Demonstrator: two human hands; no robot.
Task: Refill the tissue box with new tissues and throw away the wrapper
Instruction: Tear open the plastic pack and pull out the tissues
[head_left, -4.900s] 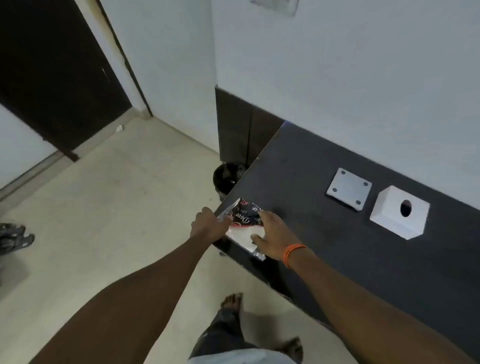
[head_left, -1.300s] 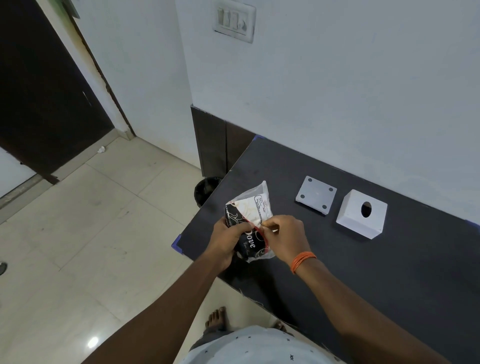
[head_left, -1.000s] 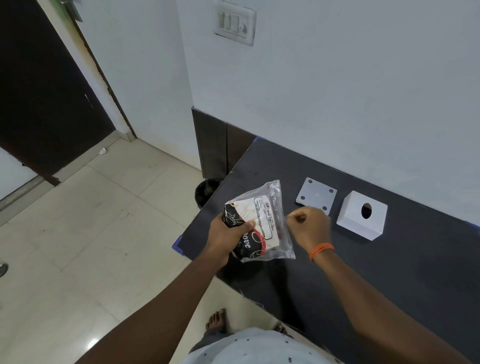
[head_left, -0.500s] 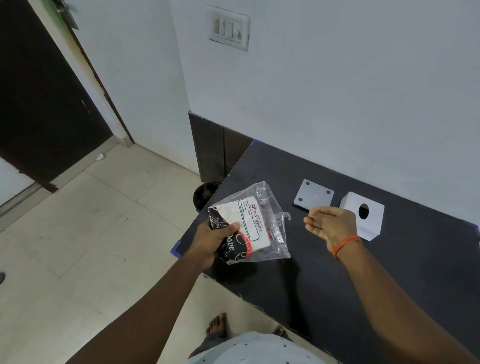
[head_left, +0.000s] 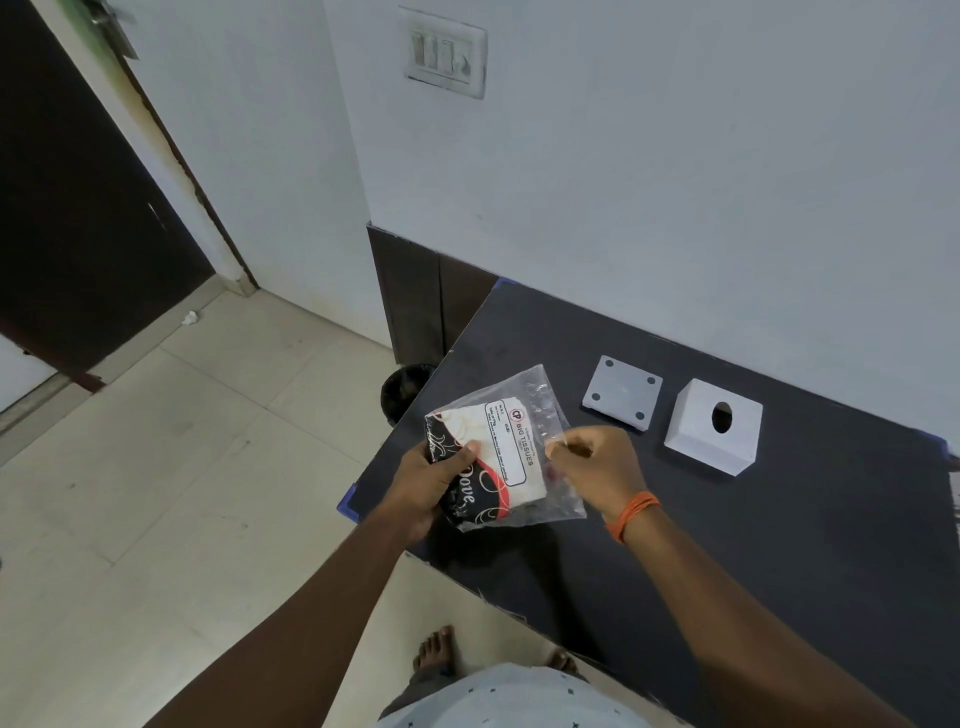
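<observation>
I hold a tissue pack (head_left: 498, 447) in a clear plastic wrapper with black, red and white print, above the near left corner of the dark table (head_left: 779, 545). My left hand (head_left: 431, 483) grips its left side. My right hand (head_left: 597, 467) pinches the wrapper's right edge with closed fingers. The white tissue box (head_left: 714, 426), with a round hole on top, stands on the table to the right. Its flat white base plate (head_left: 622, 392) lies beside it, to the left.
A black waste bin (head_left: 402, 389) stands on the floor at the table's left end, partly hidden by the tabletop. A white wall with a switch panel (head_left: 444, 52) runs behind the table. A dark door (head_left: 78, 208) is at the left.
My right hand, open and away from the pack half a second ago, has come back and closed on the wrapper's right edge. My left hand keeps hold of the pack.
</observation>
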